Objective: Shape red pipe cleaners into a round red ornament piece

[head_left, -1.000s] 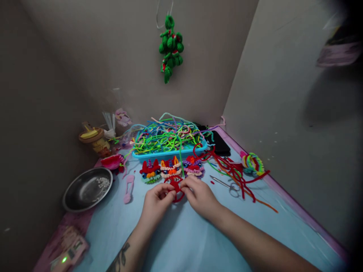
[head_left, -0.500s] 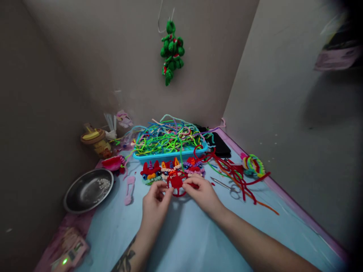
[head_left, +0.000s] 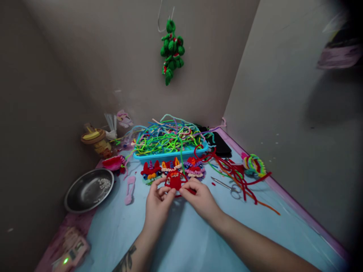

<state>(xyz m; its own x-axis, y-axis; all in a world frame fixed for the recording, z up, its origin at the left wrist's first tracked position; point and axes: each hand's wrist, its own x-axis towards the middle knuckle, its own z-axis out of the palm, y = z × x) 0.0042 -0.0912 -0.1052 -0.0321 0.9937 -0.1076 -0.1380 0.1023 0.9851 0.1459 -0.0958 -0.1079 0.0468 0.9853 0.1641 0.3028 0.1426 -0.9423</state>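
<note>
Both hands drew closer, left hand and right hand pinching red pipe-cleaner piece.

My home craft corner: blue desk wedged between bare walls, blue tray heaped with pipe cleaners, finished pipe-cleaner faces, scissors, green pipe-cleaner ornament hanging above.

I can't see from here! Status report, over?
Both hands, left and right, pinch the red fuzzy piece. Three finished faces just behind. Scissors lie right.
</note>
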